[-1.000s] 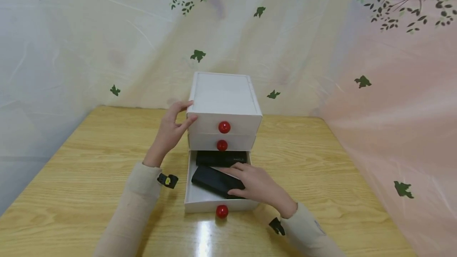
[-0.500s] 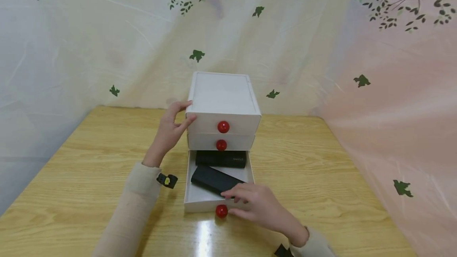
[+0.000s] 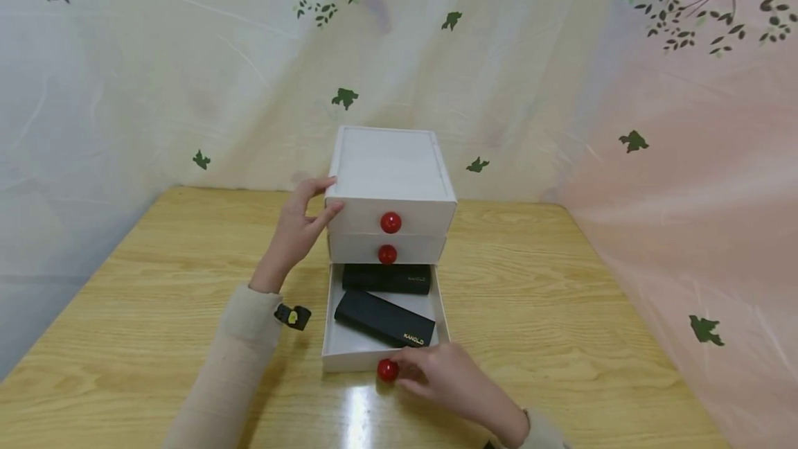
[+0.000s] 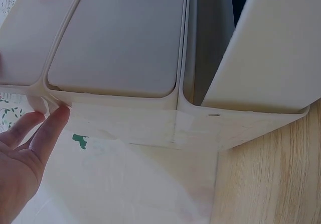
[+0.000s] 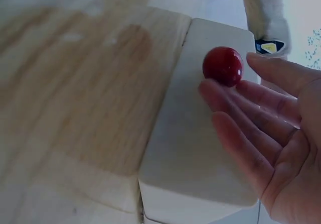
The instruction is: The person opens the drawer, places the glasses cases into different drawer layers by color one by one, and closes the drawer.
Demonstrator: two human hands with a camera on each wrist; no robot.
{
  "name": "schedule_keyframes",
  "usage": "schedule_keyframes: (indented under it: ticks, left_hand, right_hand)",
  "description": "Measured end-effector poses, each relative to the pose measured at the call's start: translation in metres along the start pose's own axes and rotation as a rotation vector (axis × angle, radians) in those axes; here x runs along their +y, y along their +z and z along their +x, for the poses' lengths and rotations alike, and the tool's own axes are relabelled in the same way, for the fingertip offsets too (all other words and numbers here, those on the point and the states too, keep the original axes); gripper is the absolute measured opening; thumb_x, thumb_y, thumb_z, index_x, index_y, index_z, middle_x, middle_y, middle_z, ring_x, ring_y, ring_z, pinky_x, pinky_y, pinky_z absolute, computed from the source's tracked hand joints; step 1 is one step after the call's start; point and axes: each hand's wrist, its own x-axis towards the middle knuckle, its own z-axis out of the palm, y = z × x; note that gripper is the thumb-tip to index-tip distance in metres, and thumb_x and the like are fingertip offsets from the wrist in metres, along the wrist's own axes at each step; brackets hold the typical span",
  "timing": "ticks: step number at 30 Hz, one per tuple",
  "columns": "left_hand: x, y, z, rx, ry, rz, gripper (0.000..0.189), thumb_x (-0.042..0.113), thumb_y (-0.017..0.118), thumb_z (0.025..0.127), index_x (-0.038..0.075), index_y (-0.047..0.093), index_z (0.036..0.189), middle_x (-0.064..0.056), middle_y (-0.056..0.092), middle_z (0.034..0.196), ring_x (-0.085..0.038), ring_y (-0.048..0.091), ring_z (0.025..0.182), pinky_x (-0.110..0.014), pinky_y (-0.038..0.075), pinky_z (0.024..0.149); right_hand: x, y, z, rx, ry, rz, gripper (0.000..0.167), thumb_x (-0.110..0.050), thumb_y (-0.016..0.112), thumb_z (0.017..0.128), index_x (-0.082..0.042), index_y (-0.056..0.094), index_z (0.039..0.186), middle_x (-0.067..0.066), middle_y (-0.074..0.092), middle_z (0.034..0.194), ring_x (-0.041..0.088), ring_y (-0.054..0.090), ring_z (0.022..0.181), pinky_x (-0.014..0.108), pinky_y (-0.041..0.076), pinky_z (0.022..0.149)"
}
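Observation:
A white drawer cabinet (image 3: 393, 161) stands on the table, its bottom drawer (image 3: 349, 362) pulled out. My left hand (image 3: 296, 234) rests against the cabinet's left side near the front corner, thumb at the front edge. In the left wrist view its fingers (image 4: 50, 133) touch the side fairly straight. My right hand (image 3: 455, 380) is at the bottom drawer's red knob (image 3: 387, 370). In the right wrist view its fingers (image 5: 238, 138) are loosely extended, tips right at the knob. A long black case (image 3: 380, 317) with KANOLD lettering lies slanted in the drawer, another black case (image 3: 380, 278) behind it.
Two more red knobs, the top one (image 3: 391, 222) and the middle one (image 3: 387, 254), sit on closed drawers. The wooden table (image 3: 548, 296) extends around the cabinet. Behind hangs a pale curtain (image 3: 249, 89) printed with leaves.
My right hand has left the front black case and come down toward the person to the bottom drawer's knob, uncovering the case's lettering. My left hand stays where it was.

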Motion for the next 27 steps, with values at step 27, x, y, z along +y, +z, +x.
schedule_keyframes:
  ticks: [27]
  left_hand:
    - [-0.002, 0.001, 0.000, 0.008, 0.004, 0.002, 0.042, 0.012, 0.067, 0.092, 0.003, 0.054, 0.131, -0.016, 0.055, 0.133, -0.033, 0.052, 0.124, -0.051, 0.060, 0.074]
  right_hand:
    - [0.011, 0.006, 0.035, 0.092, 0.098, 0.105, 0.019, -0.017, 0.074, 0.085, -0.013, 0.071, 0.103, 0.000, 0.076, 0.089, 0.003, 0.068, 0.076, 0.011, 0.053, 0.066]
